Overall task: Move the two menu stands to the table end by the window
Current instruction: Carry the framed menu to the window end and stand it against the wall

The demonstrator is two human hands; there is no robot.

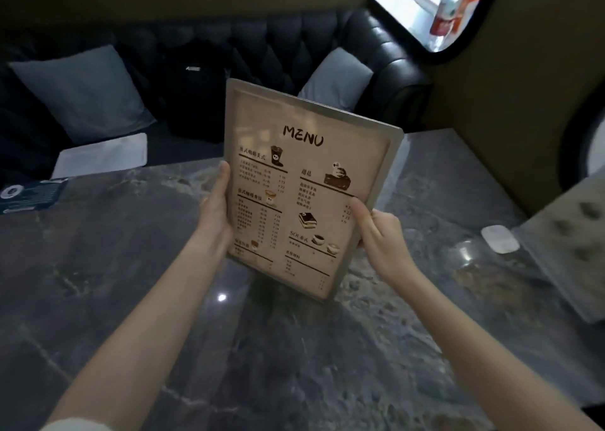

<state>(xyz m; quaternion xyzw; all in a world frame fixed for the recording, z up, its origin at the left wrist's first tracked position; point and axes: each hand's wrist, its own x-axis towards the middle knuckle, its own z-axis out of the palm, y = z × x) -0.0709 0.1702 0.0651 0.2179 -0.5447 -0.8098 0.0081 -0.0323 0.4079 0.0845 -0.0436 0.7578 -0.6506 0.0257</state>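
Observation:
A beige menu stand (304, 181), headed MENU with drinks and cakes printed on it, is held up tilted above the dark marble table (131, 283). My left hand (214, 208) grips its left edge with the thumb on the front. On the right edge, my right hand (379, 234) holds it with the thumb pressed on the front face. A second pale board, possibly the other menu stand (569, 250), leans at the right end of the table, its print blurred. The window (422, 8) is at the top right.
A black tufted sofa (386, 67) with two grey cushions (82, 93) and a dark jacket runs behind the table. A white tray (101, 155) lies on the seat. A dark blue card (29, 195) sits at the table's left; a small white case (500, 238) at the right.

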